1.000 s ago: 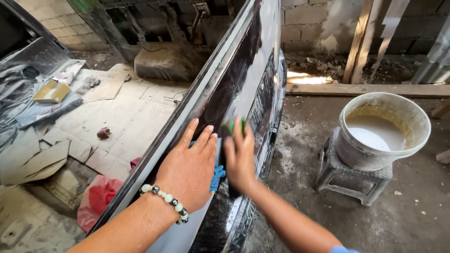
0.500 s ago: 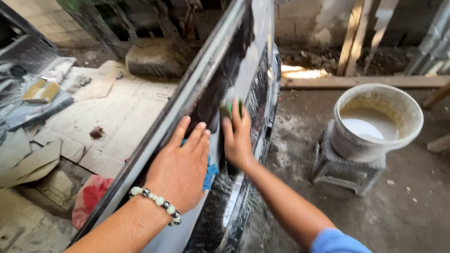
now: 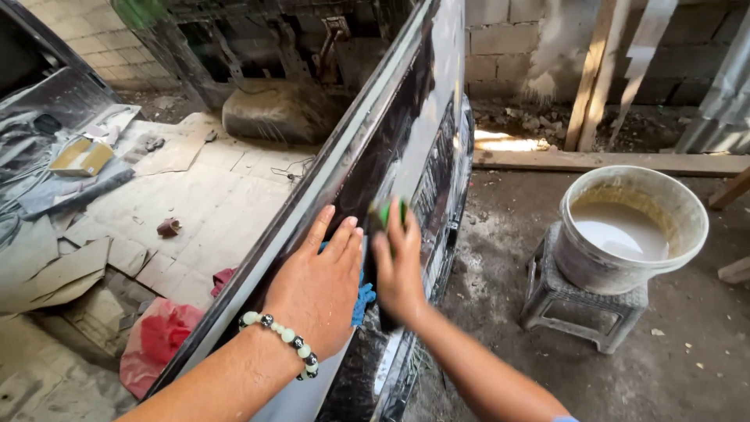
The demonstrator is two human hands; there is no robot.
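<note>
Left hand [image 3: 316,285] lies flat and open on the black glossy panel [image 3: 406,148], pinning a blue cloth [image 3: 362,301] beneath the palm, likely to steady the tilted panel; right hand [image 3: 398,270], just beside it, is clenched around a green pad [image 3: 388,212], pressed against the same surface; beaded bracelet [image 3: 283,337] on the left wrist; white bucket [image 3: 625,234] on a grey stool [image 3: 570,309] well off to the right; red rag [image 3: 164,332] on the floor below left; compared with half a second ago both hands sit slightly lower on the panel, grip unchanged.
</note>
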